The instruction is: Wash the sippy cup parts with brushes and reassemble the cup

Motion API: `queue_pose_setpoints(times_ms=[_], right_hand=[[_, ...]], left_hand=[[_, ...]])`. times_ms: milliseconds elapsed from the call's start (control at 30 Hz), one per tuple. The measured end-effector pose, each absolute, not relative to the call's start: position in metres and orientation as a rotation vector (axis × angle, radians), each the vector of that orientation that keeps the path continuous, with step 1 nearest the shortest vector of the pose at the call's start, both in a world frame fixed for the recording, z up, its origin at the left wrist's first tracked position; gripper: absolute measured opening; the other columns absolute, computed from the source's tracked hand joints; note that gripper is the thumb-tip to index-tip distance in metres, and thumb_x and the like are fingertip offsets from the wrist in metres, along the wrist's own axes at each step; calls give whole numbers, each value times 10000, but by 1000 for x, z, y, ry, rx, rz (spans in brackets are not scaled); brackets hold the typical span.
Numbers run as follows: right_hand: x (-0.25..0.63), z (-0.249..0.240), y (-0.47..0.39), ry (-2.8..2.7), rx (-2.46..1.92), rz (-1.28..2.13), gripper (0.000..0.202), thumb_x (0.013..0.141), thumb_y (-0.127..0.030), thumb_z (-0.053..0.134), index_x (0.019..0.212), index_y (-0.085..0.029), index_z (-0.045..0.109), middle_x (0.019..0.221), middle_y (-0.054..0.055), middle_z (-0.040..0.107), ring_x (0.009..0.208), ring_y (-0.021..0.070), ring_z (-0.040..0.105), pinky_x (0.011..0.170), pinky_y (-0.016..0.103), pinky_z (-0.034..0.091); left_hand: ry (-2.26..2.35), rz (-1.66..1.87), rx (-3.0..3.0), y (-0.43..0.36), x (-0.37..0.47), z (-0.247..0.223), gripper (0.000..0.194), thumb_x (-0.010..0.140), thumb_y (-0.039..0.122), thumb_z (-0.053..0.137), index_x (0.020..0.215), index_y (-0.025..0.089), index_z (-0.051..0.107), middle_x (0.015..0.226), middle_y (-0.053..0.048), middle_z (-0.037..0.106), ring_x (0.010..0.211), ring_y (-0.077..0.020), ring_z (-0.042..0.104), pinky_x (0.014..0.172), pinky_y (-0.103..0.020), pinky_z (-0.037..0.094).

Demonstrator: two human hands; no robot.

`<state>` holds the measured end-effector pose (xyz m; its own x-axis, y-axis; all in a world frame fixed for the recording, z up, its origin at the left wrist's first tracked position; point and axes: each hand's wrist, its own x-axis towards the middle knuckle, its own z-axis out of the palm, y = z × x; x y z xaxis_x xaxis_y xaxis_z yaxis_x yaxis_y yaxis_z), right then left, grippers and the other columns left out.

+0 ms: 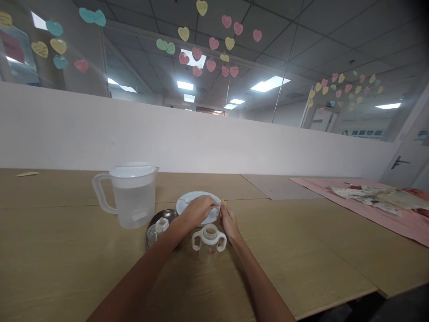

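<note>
Right hand (229, 220): fingers pinched on a small yellow piece (224, 202), its shape unclear.
Left hand (202, 208): fingertips close together beside it; cannot tell whether they grip it.
Yellow piece: by the right edge of the white plate (182, 206).
Bottle (208, 246): two-handled, uncapped, upright, nearer than the plate.
Metal dish (171, 214): holds a bottle top (162, 224).
Jug (134, 197): lidded, farther left.

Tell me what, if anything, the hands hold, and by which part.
The right hand seems to pinch a small, partly yellow item, with the left hand close against it; which part is gripped is too small to tell.
</note>
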<state>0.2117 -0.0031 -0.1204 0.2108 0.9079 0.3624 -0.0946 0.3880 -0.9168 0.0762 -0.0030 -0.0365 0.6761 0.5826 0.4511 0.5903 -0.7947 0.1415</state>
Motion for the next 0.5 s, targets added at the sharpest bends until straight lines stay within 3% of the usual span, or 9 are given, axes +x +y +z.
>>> queue_pose_setpoints(times_ms=[233,500], right_hand=[[225,-117,2,-980,-808,1029,476,663,-560,574,509,-199,305,404,-108,217,350,27,156,348,192,110],[253,-119,8,-802,-763,985,460,686,-494,587,509,-202,280,407,-112,208,347,26,153,333,191,107]], left_hand=[[-971,-808,-2842,3,66,-31,286,831,169,403,938,204,665,930,-51,669,854,-167,584,764,-251,411],[-985,-847,-2824,-1,54,-15,267,826,177,436,937,238,671,917,-33,680,827,-162,600,735,-238,404]])
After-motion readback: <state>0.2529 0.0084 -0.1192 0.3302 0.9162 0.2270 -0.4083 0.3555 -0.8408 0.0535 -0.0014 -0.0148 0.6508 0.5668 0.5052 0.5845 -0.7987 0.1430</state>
